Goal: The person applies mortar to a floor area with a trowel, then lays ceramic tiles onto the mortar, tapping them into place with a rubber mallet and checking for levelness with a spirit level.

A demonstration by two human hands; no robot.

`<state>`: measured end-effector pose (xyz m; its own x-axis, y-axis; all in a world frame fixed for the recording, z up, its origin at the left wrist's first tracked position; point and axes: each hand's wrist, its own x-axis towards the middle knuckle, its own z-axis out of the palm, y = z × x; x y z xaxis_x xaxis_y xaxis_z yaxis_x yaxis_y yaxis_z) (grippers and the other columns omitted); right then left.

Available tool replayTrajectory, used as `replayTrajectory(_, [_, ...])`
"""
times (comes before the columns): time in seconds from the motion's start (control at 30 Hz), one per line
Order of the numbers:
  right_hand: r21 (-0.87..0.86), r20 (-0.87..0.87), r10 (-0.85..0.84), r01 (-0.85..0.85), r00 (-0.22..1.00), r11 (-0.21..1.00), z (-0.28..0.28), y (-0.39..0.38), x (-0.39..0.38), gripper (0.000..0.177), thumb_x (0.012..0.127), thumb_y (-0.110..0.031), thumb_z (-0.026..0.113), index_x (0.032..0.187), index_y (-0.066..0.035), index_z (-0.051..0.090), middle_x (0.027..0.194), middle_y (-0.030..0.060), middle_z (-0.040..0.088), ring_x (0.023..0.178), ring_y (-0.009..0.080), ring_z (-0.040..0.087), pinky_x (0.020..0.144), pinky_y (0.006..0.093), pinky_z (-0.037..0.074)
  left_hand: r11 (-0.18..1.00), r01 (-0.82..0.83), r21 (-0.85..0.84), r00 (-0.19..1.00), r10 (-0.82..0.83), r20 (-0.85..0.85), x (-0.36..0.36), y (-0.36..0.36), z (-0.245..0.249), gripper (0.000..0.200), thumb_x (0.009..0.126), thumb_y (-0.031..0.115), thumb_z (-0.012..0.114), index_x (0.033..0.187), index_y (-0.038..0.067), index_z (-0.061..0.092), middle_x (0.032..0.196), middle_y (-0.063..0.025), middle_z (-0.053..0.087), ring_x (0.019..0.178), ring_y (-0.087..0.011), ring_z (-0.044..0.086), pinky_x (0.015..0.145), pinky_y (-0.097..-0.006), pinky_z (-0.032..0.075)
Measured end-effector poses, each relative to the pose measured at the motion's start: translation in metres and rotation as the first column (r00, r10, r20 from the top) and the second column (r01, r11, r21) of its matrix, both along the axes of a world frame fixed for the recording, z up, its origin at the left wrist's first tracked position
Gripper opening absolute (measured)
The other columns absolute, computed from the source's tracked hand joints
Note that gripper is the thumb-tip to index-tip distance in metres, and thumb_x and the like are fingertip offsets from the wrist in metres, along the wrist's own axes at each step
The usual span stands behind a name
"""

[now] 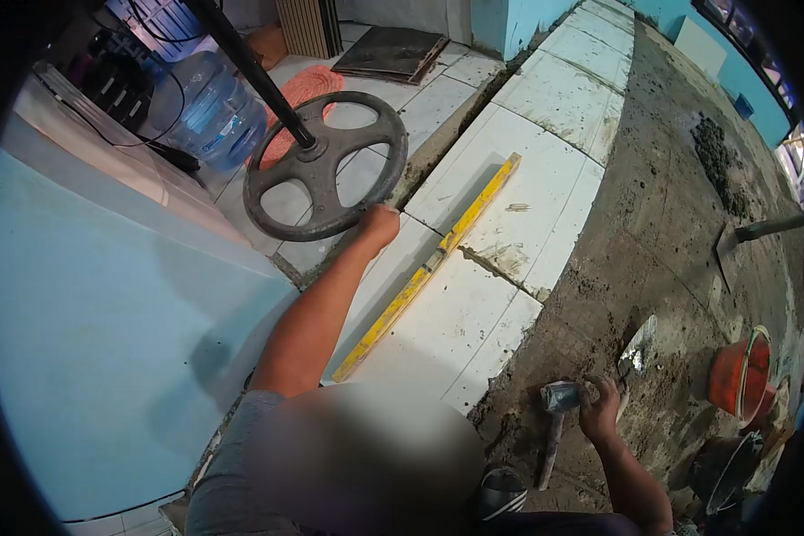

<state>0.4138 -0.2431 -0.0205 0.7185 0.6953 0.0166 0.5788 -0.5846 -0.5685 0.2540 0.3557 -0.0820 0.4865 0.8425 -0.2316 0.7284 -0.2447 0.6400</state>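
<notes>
My left hand (380, 227) is closed at the edge of the white tiles, beside the rim of a dark wheel-shaped stand base (317, 170). Whatever its fingers grip, if anything, is hidden. A yellow spirit level (429, 265) lies lengthwise across the large white tiles (456, 322), to the right of that hand. Down on the rough floor, my right hand (601, 409) has its fingers curled at the head of a mallet (560, 397), whose handle points back towards me. Just beyond this hand is a trowel (638, 347) with a mortar-smeared blade.
An orange bucket (738, 375) and a black bucket (726, 469) stand at the right, with a long-handled tool (728, 243) farther up. Mortar (716, 161) is heaped on the rough floor. A blue water jug (210, 107) sits back left, near a pink mat (299, 98).
</notes>
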Motion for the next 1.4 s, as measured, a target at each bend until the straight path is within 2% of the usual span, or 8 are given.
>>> replayTrajectory(0.07, [-0.019, -0.008, 0.018, -0.018, 1.000, 1.000, 0.002, 0.001, -0.002, 0.025, 0.085, -0.006, 0.071, 0.110, -0.003, 0.069, 0.108, 0.0196, 0.069, 0.108, 0.0425, 0.063, 0.097, 0.0497, 0.047, 0.986, -0.029, -0.164, 0.997, 0.041, 0.071, -0.002, 0.021, -0.024, 0.028, 0.091, 0.019, 0.055, 0.101, 0.006, 0.078, 0.107, -0.0229, 0.074, 0.101, -0.0404, 0.071, 0.087, -0.0458, 0.055])
replayTrajectory(0.27, [-0.021, 0.006, 0.030, -0.030, 1.000, 0.999, 0.003, 0.000, 0.005, 0.026, 0.085, -0.005, 0.070, 0.111, -0.003, 0.069, 0.109, 0.0193, 0.069, 0.108, 0.0420, 0.063, 0.097, 0.0487, 0.047, 0.984, -0.035, 0.177, 0.985, 0.064, -0.161, -0.031, -0.001, 0.020, 0.027, 0.090, 0.018, 0.057, 0.103, 0.010, 0.080, 0.109, -0.0183, 0.075, 0.102, -0.0382, 0.071, 0.087, -0.0434, 0.055])
replayTrajectory(0.43, [-0.031, 0.016, 0.003, -0.003, 1.000, 1.000, -0.001, -0.008, 0.006, 0.026, 0.085, -0.005, 0.070, 0.111, -0.003, 0.069, 0.109, 0.0193, 0.069, 0.107, 0.0416, 0.063, 0.098, 0.0479, 0.047, 0.866, 0.424, 0.265, 0.886, -0.338, -0.317, -0.053, 0.028, -0.050, 0.027, 0.091, 0.019, 0.056, 0.097, 0.005, 0.078, 0.105, -0.0210, 0.075, 0.101, -0.0385, 0.071, 0.086, -0.0452, 0.055])
replayTrajectory(0.67, [-0.038, 0.040, 0.039, -0.037, 0.998, 0.999, 0.010, -0.003, -0.004, 0.024, 0.085, -0.005, 0.071, 0.109, -0.003, 0.070, 0.107, 0.0193, 0.070, 0.106, 0.0410, 0.064, 0.096, 0.0481, 0.048, 0.995, 0.011, 0.097, 0.982, 0.008, -0.187, -0.038, -0.009, 0.009, 0.029, 0.090, 0.017, 0.052, 0.095, -0.002, 0.074, 0.113, -0.0261, 0.071, 0.104, -0.0423, 0.069, 0.086, -0.0501, 0.053])
replayTrajectory(0.87, [-0.023, -0.143, 0.040, -0.044, 0.989, 0.999, 0.021, 0.020, -0.015, 0.024, 0.084, -0.008, 0.072, 0.107, -0.002, 0.072, 0.106, 0.0203, 0.070, 0.103, 0.0419, 0.066, 0.094, 0.0470, 0.051, 1.000, -0.002, 0.026, 0.988, 0.006, -0.152, -0.036, -0.017, 0.014, 0.038, 0.088, 0.016, 0.050, 0.108, -0.007, 0.072, 0.118, -0.0342, 0.067, 0.116, -0.0473, 0.065, 0.097, -0.0502, 0.052])
replayTrajectory(1.0, [0.006, -0.216, 0.101, -0.102, 0.971, 0.995, 0.032, 0.073, -0.028, 0.026, 0.085, -0.013, 0.072, 0.107, -0.001, 0.072, 0.106, 0.0222, 0.071, 0.104, 0.0424, 0.067, 0.094, 0.0463, 0.054, 0.952, -0.153, -0.266, 0.988, 0.157, -0.006, -0.039, 0.011, -0.032, 0.036, 0.087, 0.014, 0.051, 0.111, -0.006, 0.068, 0.113, -0.0195, 0.069, 0.104, -0.0289, 0.066, 0.084, -0.0500, 0.049])
replayTrajectory(1.1, [0.028, -0.179, 0.195, -0.193, 0.964, 0.981, 0.032, 0.100, -0.034, 0.026, 0.087, -0.015, 0.071, 0.108, -0.002, 0.072, 0.106, 0.0226, 0.071, 0.103, 0.0414, 0.068, 0.093, 0.0457, 0.054, 0.831, -0.195, -0.521, 0.977, 0.211, -0.028, -0.034, -0.005, 0.020, 0.039, 0.085, 0.014, 0.056, 0.117, -0.006, 0.066, 0.124, -0.0223, 0.065, 0.115, -0.0318, 0.062, 0.087, -0.0563, 0.046])
replayTrajectory(1.4, [0.006, -0.316, 0.204, -0.213, 0.926, 0.977, 0.031, 0.094, -0.043, 0.027, 0.086, -0.015, 0.072, 0.110, -0.002, 0.072, 0.107, 0.0217, 0.072, 0.103, 0.0420, 0.067, 0.093, 0.0461, 0.054, 0.867, -0.156, -0.473, 0.987, 0.148, -0.055, -0.030, -0.013, 0.029, 0.051, 0.092, 0.027, 0.066, 0.128, -0.007, 0.058, 0.128, -0.0234, 0.060, 0.121, -0.0340, 0.055, 0.099, -0.0566, 0.041])
